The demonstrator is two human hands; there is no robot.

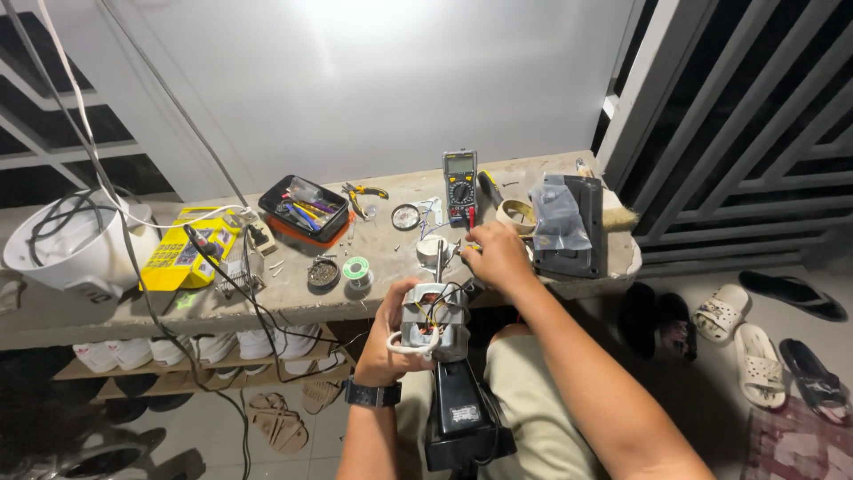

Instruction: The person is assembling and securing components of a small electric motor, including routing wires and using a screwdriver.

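**Two hands on a bare motor at the front edge of the bench**

Two hands worked close together just off the front edge of the concrete bench (293, 307). The left hand (386, 342), a dark watch on its wrist, was closed around the left side of a small electric motor (434, 322), thumb and fingers wrapped on its metal frame. The motor stood over the person's lap, atop a black appliance body (462, 413), with its shaft pointing up toward the bench edge and its coloured wires showing on top.

The right hand (499, 258) hovered just above and to the right of the motor, fingers curled at the shaft's end; whether it pinched something small there could not be told.

Judging by its steel core and copper windings, the motor likely handled as dense and heavy for its size, rigid in the frame but fragile at the thin wires and solder joints. The safest hold looked to be the laminated metal sides, as the left hand had it, well away from the wiring.

On the bench, from left to right, lay a white bucket-like housing (67, 240) at the far left end, a yellow box (182, 253), a black tray of small tools (304, 209), a solder spool (356, 268), a multimeter (460, 185), and a grey bagged case (569, 227) near the right end.
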